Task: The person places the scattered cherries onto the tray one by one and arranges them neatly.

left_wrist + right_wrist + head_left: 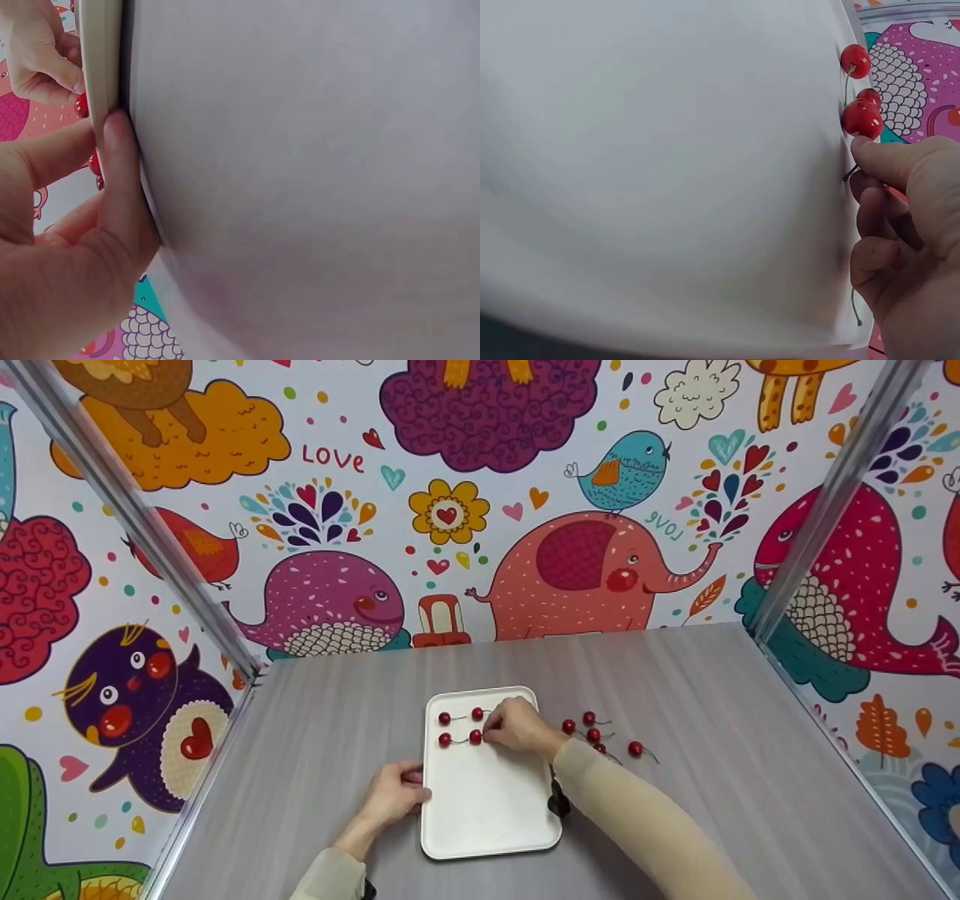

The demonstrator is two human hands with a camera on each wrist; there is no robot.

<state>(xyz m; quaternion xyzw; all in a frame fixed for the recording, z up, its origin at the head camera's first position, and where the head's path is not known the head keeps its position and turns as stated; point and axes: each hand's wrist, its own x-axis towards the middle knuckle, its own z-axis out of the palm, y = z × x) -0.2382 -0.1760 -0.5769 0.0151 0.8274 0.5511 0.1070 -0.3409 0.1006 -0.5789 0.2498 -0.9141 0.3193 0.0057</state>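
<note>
A white rectangular tray (491, 810) lies on the table, with several red cherries in two short rows at its far left. My right hand (517, 725) is over the tray's far part. Its thumb and forefinger pinch the stem of the near-row cherry (475, 737), right behind the fruit; in the right wrist view that cherry (862, 120) sits against the thumb tip. At the tray's left side, my left hand (394, 793) holds the edge. Seen from the left wrist, a fingertip (118, 133) presses on the tray's rim (103, 45).
Several loose cherries (593, 734) with stems lie on the table right of the tray, one (636, 748) a little apart. A black object (558, 801) shows at the tray's right edge, below the right sleeve. Patterned walls with metal posts (817, 502) border the grey table (337, 712).
</note>
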